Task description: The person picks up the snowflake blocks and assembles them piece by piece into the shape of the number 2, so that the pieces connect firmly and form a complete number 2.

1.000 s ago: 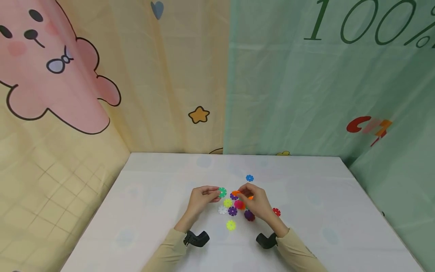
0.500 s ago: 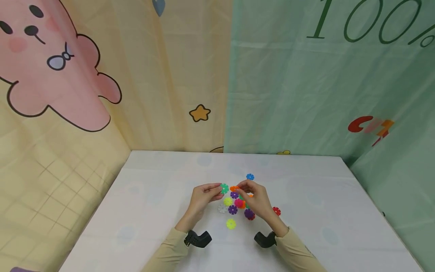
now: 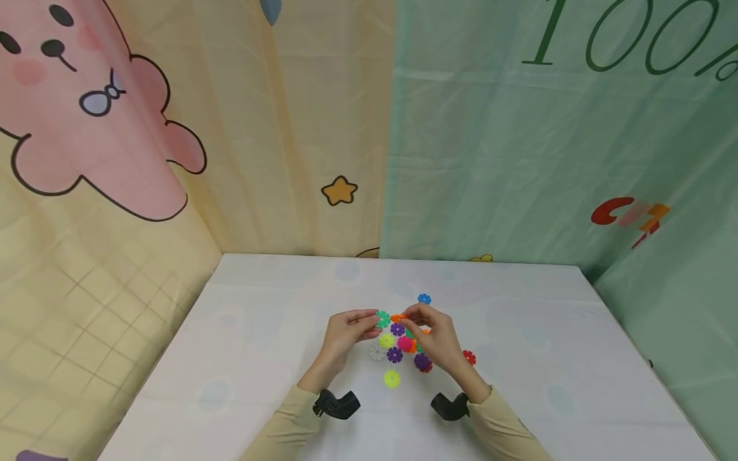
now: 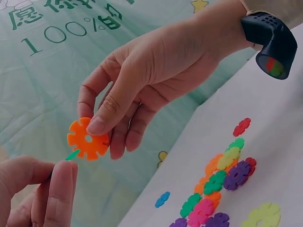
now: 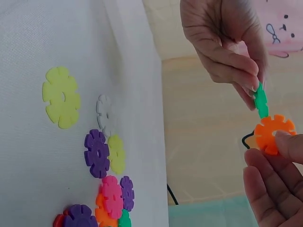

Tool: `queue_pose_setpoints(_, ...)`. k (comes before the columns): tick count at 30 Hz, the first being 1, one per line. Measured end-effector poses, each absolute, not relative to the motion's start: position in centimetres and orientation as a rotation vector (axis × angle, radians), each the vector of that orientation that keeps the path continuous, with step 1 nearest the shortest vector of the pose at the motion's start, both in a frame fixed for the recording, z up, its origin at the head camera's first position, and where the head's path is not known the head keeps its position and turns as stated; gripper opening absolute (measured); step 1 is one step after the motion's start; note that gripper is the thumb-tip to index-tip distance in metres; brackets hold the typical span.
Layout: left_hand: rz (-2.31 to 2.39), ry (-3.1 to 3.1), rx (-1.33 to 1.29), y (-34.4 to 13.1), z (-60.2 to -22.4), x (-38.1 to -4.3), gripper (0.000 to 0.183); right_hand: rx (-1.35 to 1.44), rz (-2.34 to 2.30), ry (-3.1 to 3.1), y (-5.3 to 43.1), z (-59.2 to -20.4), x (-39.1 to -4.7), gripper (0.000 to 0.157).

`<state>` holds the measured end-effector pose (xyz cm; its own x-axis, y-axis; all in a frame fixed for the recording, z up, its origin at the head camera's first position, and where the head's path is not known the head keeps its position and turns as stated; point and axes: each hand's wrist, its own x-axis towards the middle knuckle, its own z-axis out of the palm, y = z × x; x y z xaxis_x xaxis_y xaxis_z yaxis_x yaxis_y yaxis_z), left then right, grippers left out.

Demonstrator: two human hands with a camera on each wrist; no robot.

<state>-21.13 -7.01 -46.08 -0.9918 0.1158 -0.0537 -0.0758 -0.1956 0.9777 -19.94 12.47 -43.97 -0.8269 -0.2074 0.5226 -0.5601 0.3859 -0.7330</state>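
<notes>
My left hand [image 3: 348, 334] pinches a green notched plastic disc [image 5: 261, 100] between thumb and fingers. Opposite it, my right hand [image 3: 434, 334] grips an orange notched disc [image 4: 78, 139] by its edge. In both wrist views the two discs meet at their rims, the green one turned edge-on across the orange one's notched edge in the left wrist view. Below the hands lies a loose cluster of similar discs, among them a pink disc [image 5: 112, 196], a purple disc [image 5: 97, 158] and a yellow disc [image 5: 62, 109].
The white-covered table [image 3: 259, 307] carries the discs. A blue disc [image 3: 424, 299] lies beyond the right hand, and a red disc [image 3: 469, 357] sits off to its right. Printed curtains [image 3: 300, 128] hang behind the table. A black camera [image 3: 337, 404] is worn on each wrist.
My left hand has moved slightly right with the green disc, closing the gap to the orange disc. The right hand has lifted a little, still gripping the orange disc. The loose discs stay put.
</notes>
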Motion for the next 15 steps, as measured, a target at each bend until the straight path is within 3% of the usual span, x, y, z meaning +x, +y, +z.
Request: queue_pose_setpoints(15,2.352,1.850,0.075,-6.7,-45.7,-20.9,0.033,0.772,1.478,-2.270,13.7,-45.8,-21.0,0.009)
